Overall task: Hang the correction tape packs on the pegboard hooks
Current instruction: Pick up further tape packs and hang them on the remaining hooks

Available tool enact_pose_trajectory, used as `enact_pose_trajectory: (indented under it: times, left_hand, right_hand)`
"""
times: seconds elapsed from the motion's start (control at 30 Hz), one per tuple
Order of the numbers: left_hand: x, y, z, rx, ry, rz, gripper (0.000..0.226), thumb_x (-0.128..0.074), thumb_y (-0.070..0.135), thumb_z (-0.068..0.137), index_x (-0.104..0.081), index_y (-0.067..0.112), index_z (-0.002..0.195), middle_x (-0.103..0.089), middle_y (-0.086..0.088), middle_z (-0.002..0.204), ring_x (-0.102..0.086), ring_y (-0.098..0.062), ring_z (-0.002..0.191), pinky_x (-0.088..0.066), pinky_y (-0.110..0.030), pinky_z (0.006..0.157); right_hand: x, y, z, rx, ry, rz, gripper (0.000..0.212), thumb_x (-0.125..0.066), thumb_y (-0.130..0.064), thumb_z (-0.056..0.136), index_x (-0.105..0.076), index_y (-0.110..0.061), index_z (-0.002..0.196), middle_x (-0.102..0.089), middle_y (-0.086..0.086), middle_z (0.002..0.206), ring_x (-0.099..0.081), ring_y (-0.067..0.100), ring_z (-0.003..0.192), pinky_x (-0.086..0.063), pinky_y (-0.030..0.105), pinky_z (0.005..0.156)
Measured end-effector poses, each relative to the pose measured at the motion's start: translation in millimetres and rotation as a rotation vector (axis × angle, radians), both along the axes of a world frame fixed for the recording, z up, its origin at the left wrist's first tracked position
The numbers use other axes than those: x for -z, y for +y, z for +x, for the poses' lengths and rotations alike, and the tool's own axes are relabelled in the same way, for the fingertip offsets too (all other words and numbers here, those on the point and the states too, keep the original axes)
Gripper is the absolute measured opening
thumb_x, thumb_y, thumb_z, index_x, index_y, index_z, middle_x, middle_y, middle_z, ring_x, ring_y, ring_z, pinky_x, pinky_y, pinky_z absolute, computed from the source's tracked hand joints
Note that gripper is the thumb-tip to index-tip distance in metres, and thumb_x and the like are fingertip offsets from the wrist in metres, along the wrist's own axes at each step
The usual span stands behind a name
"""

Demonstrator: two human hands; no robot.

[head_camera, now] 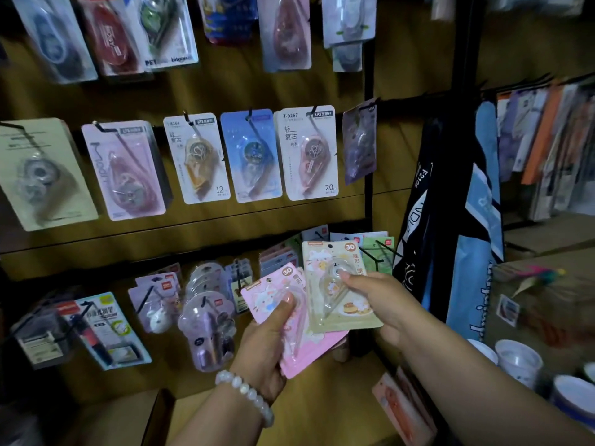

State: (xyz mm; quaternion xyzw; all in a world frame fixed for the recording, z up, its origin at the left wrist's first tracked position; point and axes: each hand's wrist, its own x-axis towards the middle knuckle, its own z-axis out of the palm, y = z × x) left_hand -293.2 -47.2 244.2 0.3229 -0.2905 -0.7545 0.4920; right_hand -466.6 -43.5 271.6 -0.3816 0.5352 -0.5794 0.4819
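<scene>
My left hand (269,344) grips a small stack of pink correction tape packs (302,346), thumb pressed on the top pack's blister. My right hand (381,300) pinches a cream-yellow correction tape pack (335,284), thumb on its clear blister, holding it upright just over the pink stack. Both hands are low in front of the pegboard (225,91). A bare black hook (375,257) sticks out right behind the cream pack's upper right corner. The pack's punched hole at its top is off the hook.
Rows of hung correction tape packs (309,152) fill the board above and to the left (206,329). A black upright post (368,123) bounds the board on the right, with hanging blue and black bags (463,220) beyond. White cups (518,362) stand at the lower right.
</scene>
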Motion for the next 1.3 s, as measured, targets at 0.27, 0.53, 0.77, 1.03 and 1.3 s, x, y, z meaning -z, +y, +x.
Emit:
enact_pose_trajectory:
  times: [0.27,0.53,0.77,1.03,1.3]
  left_hand:
    - [-8.2,-1.1,-3.0,0.037,-0.038,0.033,0.035,-0.068,0.021,0.086,-0.066,0.004,0.116,-0.074,-0.024,0.102,-0.073,-0.039,0.078,-0.06,-0.052,0.071]
    - [-16.0,-0.1,-7.6,0.047,-0.11,0.045,0.035,-0.07,0.025,0.084,-0.068,0.008,0.115,-0.075,-0.021,0.1,-0.074,-0.041,0.081,-0.059,-0.051,0.077]
    - [-18.1,0.8,-5.4,0.051,-0.12,0.058,0.036,-0.071,0.026,0.083,-0.069,0.008,0.113,-0.075,-0.022,0.1,-0.073,-0.042,0.083,-0.058,-0.051,0.077]
    - [-16.3,3.4,-2.0,0.063,-0.133,0.094,0.04,-0.074,0.025,0.078,-0.069,0.006,0.113,-0.075,-0.023,0.098,-0.073,-0.043,0.081,-0.058,-0.052,0.075]
    - [-12.3,4.6,-3.3,0.084,-0.135,0.085,0.037,-0.071,0.022,0.082,-0.068,0.005,0.114,-0.075,-0.023,0.096,-0.074,-0.04,0.072,-0.059,-0.041,0.052]
  right_hand:
    - [-61.0,-14.7,-44.4,0.214,-0.057,-0.297,0.019,-0.059,-0.009,0.091,-0.064,-0.004,0.109,-0.071,0.009,0.09,-0.067,0.022,0.075,-0.054,0.03,0.066]
    - [-129.8,-41.2,-72.0,0.289,0.083,-0.542,0.011,-0.062,-0.018,0.091,-0.068,-0.017,0.1,-0.072,0.008,0.105,-0.067,0.029,0.102,-0.052,0.045,0.095]
    - [-146.0,-58.1,-71.7,0.311,0.075,-0.522,0.02,-0.061,-0.017,0.093,-0.066,-0.011,0.111,-0.072,0.005,0.1,-0.069,0.023,0.093,-0.056,0.036,0.083]
    - [-146.7,-77.0,-68.3,0.37,0.027,-0.47,0.008,-0.064,-0.022,0.091,-0.064,-0.014,0.093,-0.071,0.006,0.096,-0.069,0.021,0.08,-0.057,0.03,0.063]
    - [-138.9,-99.4,-60.3,0.376,0.273,-0.169,0.05,-0.058,-0.049,0.09,-0.06,-0.004,0.113,-0.062,0.0,0.086,-0.058,0.019,0.07,-0.046,0.023,0.04]
